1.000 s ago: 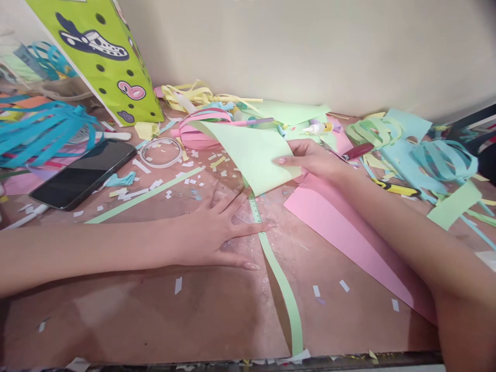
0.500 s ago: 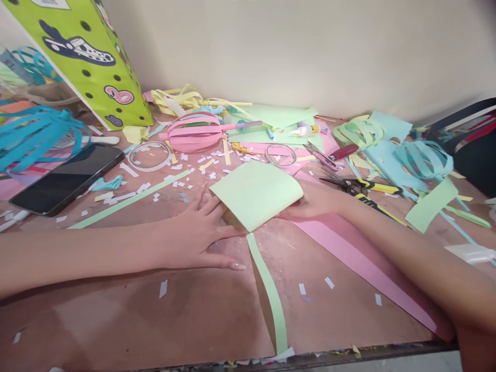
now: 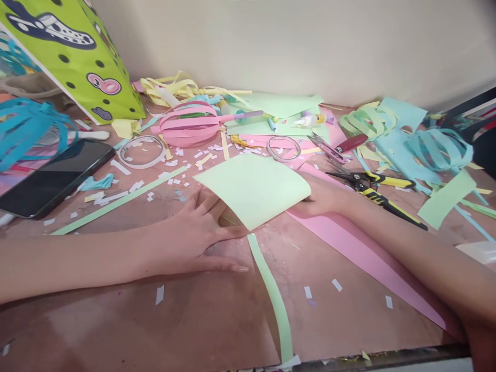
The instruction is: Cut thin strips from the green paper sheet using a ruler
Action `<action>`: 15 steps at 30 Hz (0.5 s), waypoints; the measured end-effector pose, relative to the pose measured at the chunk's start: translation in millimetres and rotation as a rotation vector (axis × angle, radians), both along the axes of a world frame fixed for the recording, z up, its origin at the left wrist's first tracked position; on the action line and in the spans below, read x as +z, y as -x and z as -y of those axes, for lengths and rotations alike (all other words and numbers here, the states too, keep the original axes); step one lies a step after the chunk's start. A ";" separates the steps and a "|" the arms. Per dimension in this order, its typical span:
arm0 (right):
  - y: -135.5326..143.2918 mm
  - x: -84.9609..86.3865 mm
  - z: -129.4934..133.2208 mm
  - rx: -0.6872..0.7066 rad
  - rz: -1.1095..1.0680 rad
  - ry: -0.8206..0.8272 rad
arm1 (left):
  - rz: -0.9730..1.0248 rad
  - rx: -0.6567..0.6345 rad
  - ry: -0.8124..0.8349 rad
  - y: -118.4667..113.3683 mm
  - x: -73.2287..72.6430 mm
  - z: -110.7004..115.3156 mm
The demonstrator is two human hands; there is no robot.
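A light green paper sheet (image 3: 259,188) curls up over the table in front of me, its near corner pointing toward me. My right hand (image 3: 320,199) grips its right side, with the fingers mostly hidden behind the paper. My left hand (image 3: 205,232) lies open on the table with its fingers spread. Some of its fingertips reach under the sheet's left side, and the index finger touches near the front corner. From that corner a narrow green paper strip (image 3: 273,294) runs to the table's front edge. Whether strip and sheet are joined I cannot tell.
A pink sheet (image 3: 360,258) lies under my right forearm. Yellow-black snips (image 3: 372,186), tape rolls (image 3: 284,148), a glue bottle (image 3: 310,120) and a pink paper lantern (image 3: 189,124) lie beyond. A phone (image 3: 54,175) and a green bag (image 3: 77,57) are left. Paper scraps litter the table.
The green sheet's left corner has shifted left and its right side slightly right, so it looks wider. The camera view has moved a little. Both hands stay nearly in place.
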State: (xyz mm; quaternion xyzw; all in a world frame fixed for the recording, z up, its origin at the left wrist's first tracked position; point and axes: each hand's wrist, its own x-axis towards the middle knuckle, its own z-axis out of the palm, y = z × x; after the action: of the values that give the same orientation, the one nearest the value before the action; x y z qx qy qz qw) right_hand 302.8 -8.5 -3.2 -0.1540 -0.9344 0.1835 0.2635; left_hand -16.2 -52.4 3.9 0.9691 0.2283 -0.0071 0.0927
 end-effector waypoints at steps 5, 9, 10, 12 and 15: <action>5.7 6.2 2.1 0.073 -0.050 0.021 | 0.073 -0.060 -0.103 1.0 -6.1 -0.9; 2.3 3.0 2.7 0.070 -0.093 0.119 | 0.091 -0.071 -0.128 1.3 -11.2 -1.3; -0.4 1.7 2.6 0.049 -0.112 0.164 | 0.085 -0.066 -0.125 1.1 -11.2 -1.3; -8.1 0.4 1.6 0.014 -0.150 0.248 | 0.068 -0.054 -0.110 0.8 -10.0 -1.4; -24.4 6.9 -1.8 -0.016 -0.152 0.404 | 0.038 -0.032 -0.049 0.1 -7.2 -1.4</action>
State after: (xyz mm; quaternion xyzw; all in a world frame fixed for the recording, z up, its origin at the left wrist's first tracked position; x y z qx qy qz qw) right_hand 327.2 -6.8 3.7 -0.1970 -0.8550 0.3758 0.2983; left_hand -16.3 -51.0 -3.4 0.9746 0.2113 0.0154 0.0731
